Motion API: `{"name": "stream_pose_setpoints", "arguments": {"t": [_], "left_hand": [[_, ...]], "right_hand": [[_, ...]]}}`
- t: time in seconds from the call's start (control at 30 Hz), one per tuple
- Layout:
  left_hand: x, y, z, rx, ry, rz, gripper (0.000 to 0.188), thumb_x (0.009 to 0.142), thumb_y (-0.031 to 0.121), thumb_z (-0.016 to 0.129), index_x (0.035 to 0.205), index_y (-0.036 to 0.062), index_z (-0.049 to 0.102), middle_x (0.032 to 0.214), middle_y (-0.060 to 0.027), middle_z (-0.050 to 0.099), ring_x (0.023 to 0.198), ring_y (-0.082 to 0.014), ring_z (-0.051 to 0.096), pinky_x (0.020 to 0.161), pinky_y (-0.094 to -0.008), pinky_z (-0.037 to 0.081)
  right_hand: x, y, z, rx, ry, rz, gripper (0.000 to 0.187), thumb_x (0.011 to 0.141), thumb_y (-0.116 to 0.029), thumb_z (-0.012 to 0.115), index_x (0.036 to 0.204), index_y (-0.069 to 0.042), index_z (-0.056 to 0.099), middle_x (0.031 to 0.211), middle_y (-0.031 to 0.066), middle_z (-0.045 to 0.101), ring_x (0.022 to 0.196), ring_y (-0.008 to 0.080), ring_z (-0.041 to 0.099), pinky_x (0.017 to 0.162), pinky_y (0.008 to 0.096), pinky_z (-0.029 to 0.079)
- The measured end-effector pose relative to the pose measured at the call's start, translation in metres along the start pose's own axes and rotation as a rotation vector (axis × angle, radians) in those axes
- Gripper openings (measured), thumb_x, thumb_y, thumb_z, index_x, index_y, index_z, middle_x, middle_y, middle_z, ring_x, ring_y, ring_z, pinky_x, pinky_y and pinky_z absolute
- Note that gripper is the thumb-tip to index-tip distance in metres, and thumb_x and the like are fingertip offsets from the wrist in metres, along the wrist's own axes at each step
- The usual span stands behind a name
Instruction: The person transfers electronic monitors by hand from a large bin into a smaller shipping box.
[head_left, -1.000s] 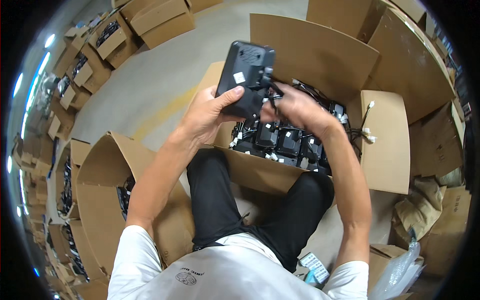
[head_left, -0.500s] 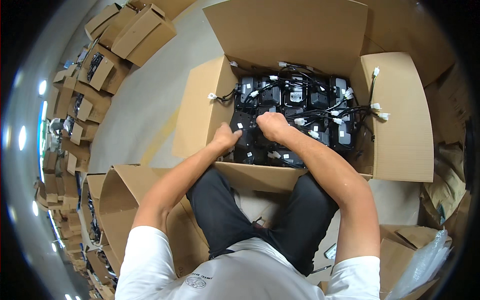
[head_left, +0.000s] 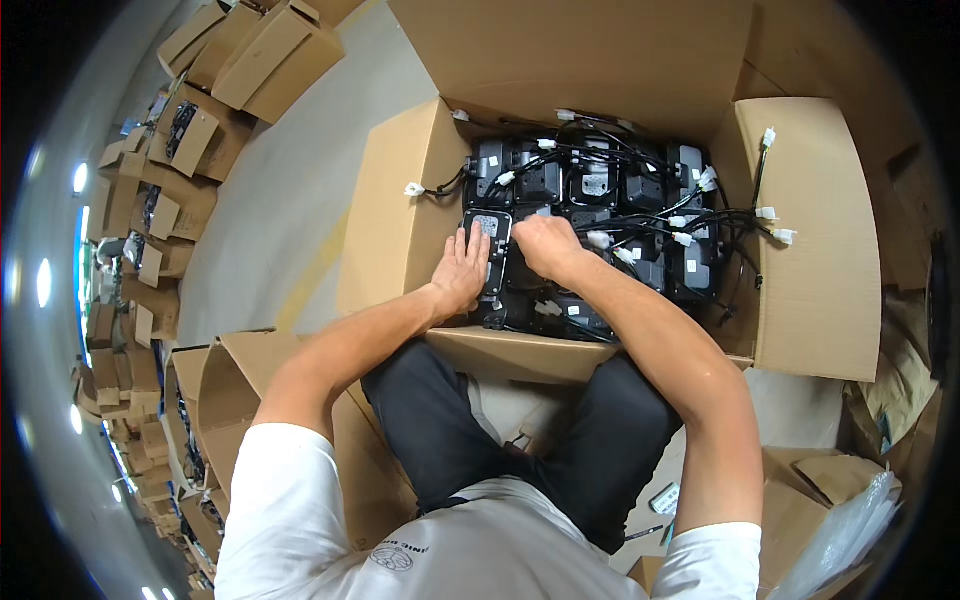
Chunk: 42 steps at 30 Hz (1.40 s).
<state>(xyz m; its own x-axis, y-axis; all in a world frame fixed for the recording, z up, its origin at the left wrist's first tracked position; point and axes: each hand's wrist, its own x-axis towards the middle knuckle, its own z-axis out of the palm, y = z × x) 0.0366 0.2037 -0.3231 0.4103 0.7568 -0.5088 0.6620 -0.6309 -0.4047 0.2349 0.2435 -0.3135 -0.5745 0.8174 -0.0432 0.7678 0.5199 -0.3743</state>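
Observation:
An open cardboard box (head_left: pixel 520 350) in front of me holds rows of black plastic units with black cables and white plugs. At the box's left side, my left hand (head_left: pixel 463 268) lies with fingers stretched out on a black rectangular unit (head_left: pixel 497 262) with rounded corners and a grey inset panel. Beside it, my right hand (head_left: pixel 548 245) is closed, knuckles up, over the middle units; whatever its fingers grip is hidden. A bundle of black cables (head_left: pixel 650 222) runs from near this hand toward the right flap, ending in white plugs (head_left: pixel 783 237).
Box flaps stand out at the left (head_left: pixel 385 200) and right (head_left: pixel 815 240), with a tall one at the back (head_left: pixel 570 60). More cardboard boxes (head_left: pixel 285 60) line the far left. Another open box (head_left: pixel 240 375) is by my left arm. Clear plastic wrap (head_left: pixel 845 530) lies lower right.
My left hand has moved from the box's left edge onto the unit, its fingers now flat. That unit now shows its grey-panelled face. My right hand stays closed in nearly the same place.

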Motion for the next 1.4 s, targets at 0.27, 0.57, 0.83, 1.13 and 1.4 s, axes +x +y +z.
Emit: {"name": "stream_pose_setpoints", "arguments": {"t": [0.27,0.57,0.83,1.13,1.4], "left_hand": [[0.025,-0.008,0.015,-0.265,0.085,0.01,0.12,0.069,0.048,0.084,0.146,-0.0183,0.019,0.152,-0.0422,0.017,0.142,-0.0514,0.029,0.116,-0.0484,0.032],[-0.058,-0.027,-0.044,-0.677,0.585,0.039,0.056,0.07,0.029,0.083,0.109,-0.0042,0.06,0.132,-0.0284,0.051,0.116,-0.042,0.057,0.095,-0.0463,0.049],[-0.433,-0.148,0.022,-1.132,0.856,-0.831,0.04,0.09,0.03,0.066,0.117,0.001,0.067,0.108,-0.0165,0.072,0.1,-0.0223,0.069,0.088,-0.0339,0.054],[-0.534,0.037,0.332,-1.495,-0.001,-1.03,0.074,0.073,0.056,0.077,0.113,-0.0033,0.061,0.11,-0.0256,0.063,0.101,-0.0352,0.063,0.086,-0.0407,0.051],[-0.438,0.082,0.296,-1.221,0.005,-1.393,0.086,0.083,0.025,0.074,0.149,0.0011,0.024,0.13,-0.0256,0.047,0.119,-0.0453,0.052,0.099,-0.0519,0.045]], "right_hand": [[-0.007,0.049,-0.006,-0.394,0.184,-0.058,0.017,0.085,-0.016,0.059,0.093,-0.009,0.073,0.096,0.0077,0.068,0.099,0.0235,0.063,0.091,0.039,0.044],[-0.042,0.046,-0.022,-0.219,0.192,-0.145,0.056,0.075,-0.007,0.072,0.129,-0.002,0.056,0.133,0.0214,0.055,0.123,0.0405,0.052,0.106,0.0489,0.04],[-0.054,0.074,-0.037,-0.168,-0.033,0.067,0.052,0.085,-0.011,0.069,0.132,0.005,0.054,0.133,0.0259,0.054,0.123,0.0427,0.051,0.106,0.0445,0.041],[-0.045,0.067,-0.047,-0.209,-0.28,0.035,0.046,0.085,-0.011,0.068,0.125,0.009,0.057,0.122,0.0285,0.06,0.115,0.044,0.058,0.1,0.0441,0.046],[-0.07,0.043,-0.046,-0.201,-0.327,-0.034,0.045,0.082,-0.013,0.072,0.12,0.008,0.06,0.112,0.0285,0.063,0.108,0.0449,0.059,0.093,0.0461,0.048]]}}
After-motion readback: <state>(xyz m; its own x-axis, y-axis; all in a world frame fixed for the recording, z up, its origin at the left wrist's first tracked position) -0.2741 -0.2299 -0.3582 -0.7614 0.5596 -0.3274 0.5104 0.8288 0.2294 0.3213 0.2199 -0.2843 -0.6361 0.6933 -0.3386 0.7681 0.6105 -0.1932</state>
